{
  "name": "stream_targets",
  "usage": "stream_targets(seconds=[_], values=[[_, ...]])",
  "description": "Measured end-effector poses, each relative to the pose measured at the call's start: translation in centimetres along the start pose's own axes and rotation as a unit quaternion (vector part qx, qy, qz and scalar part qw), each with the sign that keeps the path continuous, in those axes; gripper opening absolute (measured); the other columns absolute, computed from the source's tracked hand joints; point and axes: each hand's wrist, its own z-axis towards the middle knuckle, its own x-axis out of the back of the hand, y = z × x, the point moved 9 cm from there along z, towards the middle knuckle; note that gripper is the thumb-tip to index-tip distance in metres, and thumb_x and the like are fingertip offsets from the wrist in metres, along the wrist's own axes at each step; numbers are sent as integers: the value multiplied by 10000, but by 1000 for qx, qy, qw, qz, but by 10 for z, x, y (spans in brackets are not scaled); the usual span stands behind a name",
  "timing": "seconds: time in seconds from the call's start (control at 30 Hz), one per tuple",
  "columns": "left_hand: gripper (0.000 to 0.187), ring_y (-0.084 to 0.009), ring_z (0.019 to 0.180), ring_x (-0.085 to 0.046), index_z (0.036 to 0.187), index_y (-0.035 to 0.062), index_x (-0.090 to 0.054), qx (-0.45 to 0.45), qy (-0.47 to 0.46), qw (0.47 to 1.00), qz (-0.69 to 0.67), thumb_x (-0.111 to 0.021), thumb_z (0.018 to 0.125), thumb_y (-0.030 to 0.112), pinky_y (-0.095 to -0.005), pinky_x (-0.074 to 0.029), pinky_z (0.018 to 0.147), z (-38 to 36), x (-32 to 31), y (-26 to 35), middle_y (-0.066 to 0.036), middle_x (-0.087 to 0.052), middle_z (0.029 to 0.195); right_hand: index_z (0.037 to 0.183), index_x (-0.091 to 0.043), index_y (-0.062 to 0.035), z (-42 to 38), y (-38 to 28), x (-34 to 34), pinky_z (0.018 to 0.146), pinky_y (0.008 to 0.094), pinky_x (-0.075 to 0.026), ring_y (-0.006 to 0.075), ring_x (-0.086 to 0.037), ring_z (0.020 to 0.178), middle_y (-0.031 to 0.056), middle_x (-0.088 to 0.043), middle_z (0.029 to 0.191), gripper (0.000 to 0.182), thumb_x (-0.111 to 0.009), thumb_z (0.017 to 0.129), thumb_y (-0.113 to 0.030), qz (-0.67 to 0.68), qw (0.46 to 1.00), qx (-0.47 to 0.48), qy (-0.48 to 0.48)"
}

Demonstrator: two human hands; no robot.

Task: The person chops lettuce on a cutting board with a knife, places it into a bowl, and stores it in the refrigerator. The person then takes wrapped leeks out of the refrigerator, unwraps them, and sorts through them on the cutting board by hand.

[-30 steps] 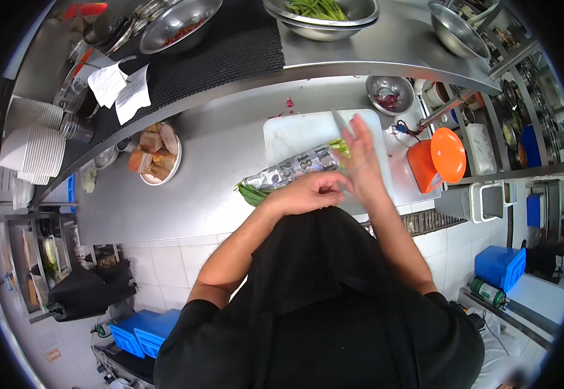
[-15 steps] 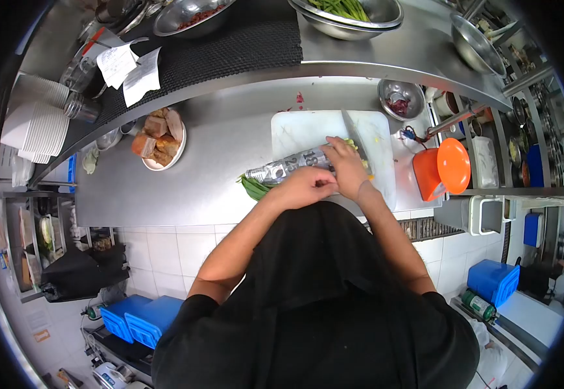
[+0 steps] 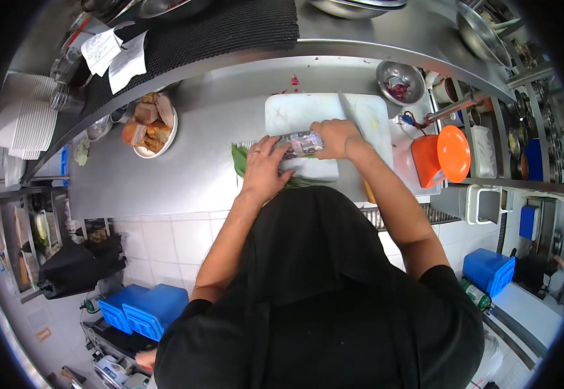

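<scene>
My right hand (image 3: 336, 138) is closed round the right end of a shiny, dark-printed wrapper (image 3: 302, 143). The fingers of my left hand (image 3: 265, 167) curl over its left end, with the thumb lower down. Beneath the wrapper lies a white, flat-looking piece (image 3: 314, 169), partly hidden by my left hand. Green leaves (image 3: 238, 159) stick out to the left of that hand. All this sits over the lower left of a white cutting board (image 3: 295, 104). A knife (image 3: 347, 107) rests on the board beyond my right hand.
At left stands a bowl of meat chunks (image 3: 152, 126). A steel bowl with dark red scraps (image 3: 400, 83) and an orange scale (image 3: 439, 155) are at right. A steel shelf edge (image 3: 230, 59) crosses above the counter. Something yellow (image 3: 369, 192) lies by my right forearm.
The silver roll with large printed numbers has been turned and now shows a white piece below it. My hands moved apart to its two ends. The view has tilted down slightly.
</scene>
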Motion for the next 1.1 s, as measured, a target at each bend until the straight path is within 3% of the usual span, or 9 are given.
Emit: stream_targets(seconds=[0.3,0.4,0.5,0.6,0.73,0.77,0.9,1.03,1.1], values=[[441,-312,1568,-327,1263,195,-764,-27,-129,979,154,-842,846,316,-612,-138,1311,-9,-4,3,-78,-448,1638,1232,-719,17,33,25,-49,914,370,-540,235,-707,1012,155,-760,1099,763,-763,828,-628,210,950,30,-228],[437,-311,1567,-329,1233,187,-773,69,-136,967,204,-832,844,375,-641,-134,1298,-7,2,-32,-82,-446,1641,1207,-744,20,31,28,-47,945,403,-541,317,-714,1054,199,-760,1142,836,-765,769,-692,241,939,22,-243],[481,-323,1556,-353,1269,172,-755,149,-28,964,220,-815,857,414,-671,-173,1272,-5,34,-84,-101,-441,1649,1278,-720,-12,34,28,-16,983,410,-538,331,-704,1133,204,-742,1211,827,-765,792,-679,149,978,49,-135],[540,-338,1557,-352,1351,153,-710,257,47,938,227,-778,892,430,-678,-172,1266,-17,62,-132,-131,-429,1656,1353,-676,-32,39,43,-8,1019,411,-534,346,-678,1201,219,-691,1318,824,-760,815,-650,106,988,39,101],[583,-366,1547,-366,1391,160,-690,340,106,911,207,-776,899,462,-703,-199,1237,-38,84,-173,-157,-431,1658,1548,-497,-82,17,11,-11,1067,522,-490,388,-617,1277,213,-615,1430,980,-785,802,-647,29,997,26,74],[523,-377,1435,-500,1342,139,-708,297,171,908,239,-800,888,380,-623,-338,1200,-40,90,-161,-161,-575,1518,1617,-381,-75,11,4,-14,1138,513,-449,426,-564,1349,234,-578,1472,1083,-792,806,-664,-11,999,5,36],[355,-385,1136,-656,1165,87,-753,98,156,979,83,-805,836,211,-475,-517,1007,-31,71,-99,-165,-703,1193,1627,-359,-80,7,-3,-18,1148,533,-429,424,-548,1360,233,-574,1463,1116,-794,795,-683,-37,997,-18,61],[418,-353,1192,-650,1226,90,-733,8,-143,988,-52,-812,830,196,-451,-517,1065,-48,-11,-55,-139,-697,1254,1614,-392,-79,12,2,-12,1147,535,-425,422,-552,1351,233,-587,1438,1068,-775,818,-679,4,998,-8,62],[487,-358,1233,-639,1286,97,-715,-3,-185,976,-114,-811,809,119,-441,-514,1076,-61,-21,-51,-134,-660,1352,1598,-419,-84,15,8,-11,1138,533,-434,422,-563,1338,233,-597,1424,988,-749,860,-651,22,998,-10,66]])
